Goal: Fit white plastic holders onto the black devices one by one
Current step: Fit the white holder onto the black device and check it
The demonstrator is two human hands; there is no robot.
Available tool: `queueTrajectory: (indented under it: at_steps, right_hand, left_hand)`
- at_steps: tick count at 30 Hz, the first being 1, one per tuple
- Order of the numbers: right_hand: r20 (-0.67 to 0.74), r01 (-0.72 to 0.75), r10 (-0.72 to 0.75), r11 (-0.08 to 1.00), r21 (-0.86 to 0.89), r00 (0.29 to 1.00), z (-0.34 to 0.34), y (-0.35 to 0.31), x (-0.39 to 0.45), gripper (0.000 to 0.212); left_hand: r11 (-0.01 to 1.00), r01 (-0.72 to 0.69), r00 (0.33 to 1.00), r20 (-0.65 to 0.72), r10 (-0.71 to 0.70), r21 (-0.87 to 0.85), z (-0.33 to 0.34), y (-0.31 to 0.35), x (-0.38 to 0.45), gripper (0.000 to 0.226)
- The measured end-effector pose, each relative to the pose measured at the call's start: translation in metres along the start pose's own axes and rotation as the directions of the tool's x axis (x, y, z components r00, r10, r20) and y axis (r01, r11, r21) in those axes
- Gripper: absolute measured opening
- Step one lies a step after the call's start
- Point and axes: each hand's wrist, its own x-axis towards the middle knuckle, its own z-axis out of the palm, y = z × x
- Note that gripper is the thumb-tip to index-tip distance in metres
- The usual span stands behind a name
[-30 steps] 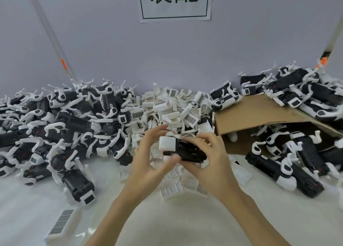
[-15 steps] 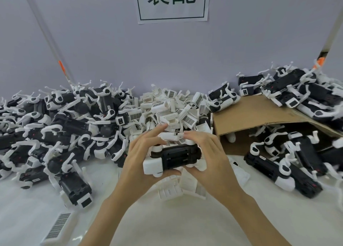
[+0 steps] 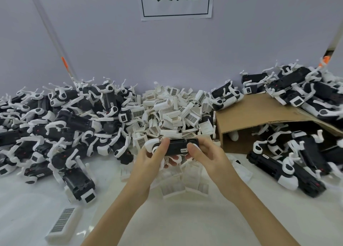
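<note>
Single view only, head-worn, wide-angle, aimed forward and down over the white worktop [image 3: 176, 225]. Close to the hands: left hand [image 3: 148, 158] and right hand [image 3: 207, 156] sit just below frame centre, forearms entering from the bottom edge. Squarely faces the grey wall [image 3: 167, 50] at the back, with the lower part of a printed sign [image 3: 176, 2] cut off by the top edge. Takes in the worktop from side to side: heap of devices [image 3: 61, 126] at left, cardboard box [image 3: 259, 115] at right. Straight lines bend toward the frame edges. No second view to share anything with.
</note>
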Motion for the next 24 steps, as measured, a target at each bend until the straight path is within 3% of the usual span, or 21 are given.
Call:
queueTrajectory:
  at_steps: [4,6,9,12,15,18,20,22,24]
  right_hand:
    - [-0.018,0.007,-0.007,1.0,-0.019,1.0,0.003,0.002,0.0,0.051]
    - [-0.029,0.019,-0.021,0.996,-0.088,0.999,0.004,0.004,-0.001,0.05]
    - [0.096,0.053,-0.038,0.986,-0.157,0.995,0.005,0.004,-0.005,0.056]
    - [0.184,0.092,-0.048,0.966,-0.239,0.982,0.013,0.006,-0.01,0.071]
    - [0.219,0.137,-0.067,0.936,-0.324,0.973,0.025,0.006,-0.015,0.08]
    - [0.222,0.222,-0.16,0.93,-0.294,0.962,0.023,0.003,-0.012,0.059]
    - [0.106,0.244,-0.222,0.919,-0.309,0.969,0.013,0.004,-0.007,0.041]
    - [-0.006,0.224,-0.25,0.875,-0.429,0.968,0.0,0.009,-0.001,0.029]
    - [-0.03,0.168,-0.223,0.811,-0.561,0.974,-0.011,0.016,0.002,0.018]
  left_hand:
    - [0.999,0.03,0.996,-0.079,-0.031,-0.021,0.001,-0.001,0.001,0.05]
    - [0.997,0.049,0.993,-0.101,-0.055,-0.06,0.001,-0.001,0.002,0.064]
    - [0.985,-0.013,0.986,-0.167,-0.015,-0.169,-0.001,0.005,0.002,0.081]
    - [0.959,-0.128,0.947,-0.318,0.043,-0.252,-0.005,0.007,0.003,0.065]
    - [0.951,-0.124,0.89,-0.455,-0.019,-0.284,-0.013,0.004,0.004,0.051]
    - [0.907,-0.048,0.851,-0.492,-0.182,-0.419,-0.026,0.005,0.01,0.051]
    - [0.887,-0.033,0.846,-0.486,-0.221,-0.461,-0.032,0.007,0.013,0.053]
    - [0.877,-0.012,0.85,-0.467,-0.243,-0.48,-0.034,0.009,0.012,0.054]
    - [0.867,0.016,0.858,-0.438,-0.268,-0.498,-0.032,0.01,0.011,0.054]
